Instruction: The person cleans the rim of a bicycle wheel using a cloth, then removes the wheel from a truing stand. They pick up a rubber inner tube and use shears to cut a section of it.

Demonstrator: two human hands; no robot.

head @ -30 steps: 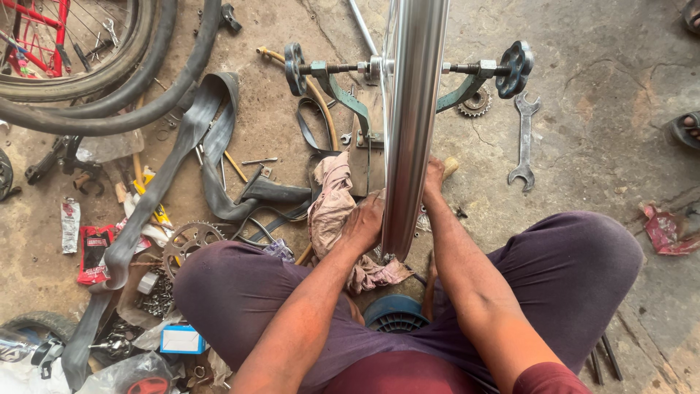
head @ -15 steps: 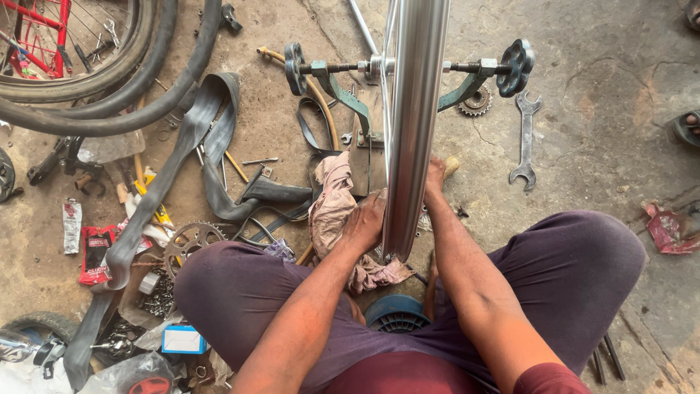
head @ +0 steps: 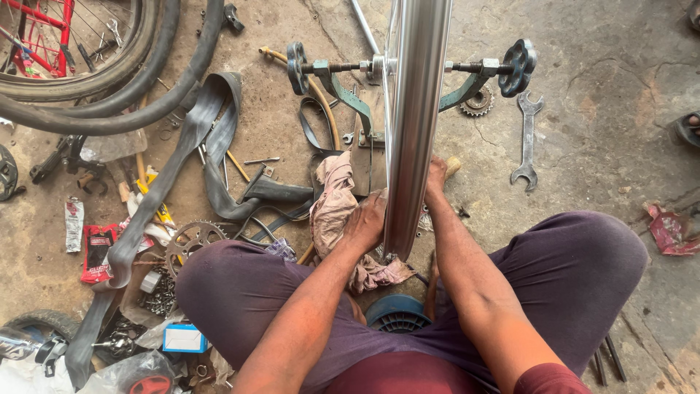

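Head view, looking down between bent knees. Left hand (head: pixel 367 221) pressed against the left side of a shiny wheel rim (head: pixel 412 124), fingers (head: pixel 375 206) curled against the metal over a pinkish rag (head: pixel 332 208). Right hand (head: pixel 436 175) flat against the rim's right side, fingers mostly hidden behind it, grip impossible to tell. Rim upright, edge-on, clamped in a stand (head: pixel 350 91) with black knobs (head: pixel 518 67) on either side. Below the rim, a blue round stool (head: pixel 397 314). Right of the stand, a spanner (head: pixel 526 138) and a small cog (head: pixel 477 102) on the concrete floor (head: pixel 598 95). Left: black tyre strips (head: pixel 211 131), chainring (head: pixel 191 241), red packet (head: pixel 95 252).
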